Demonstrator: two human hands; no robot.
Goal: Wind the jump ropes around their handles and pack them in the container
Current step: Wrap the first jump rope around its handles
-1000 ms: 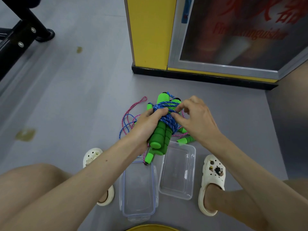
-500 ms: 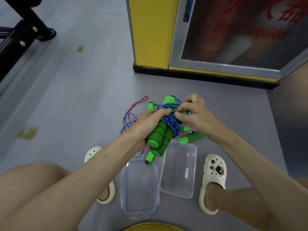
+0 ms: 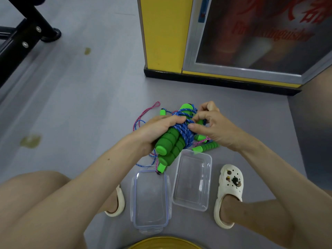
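While the blue rope (image 3: 183, 131) looks mostly wound round the paired green handles (image 3: 168, 144), held over the floor just beyond the empty container (image 3: 210, 169) | judged left: tuck end, wind pink rope (image 3: 156, 105), pack everything | left hand (image 3: 158, 129) grips handles, fingers curled | right hand (image 3: 212, 128) pinches rope at bundle's right.
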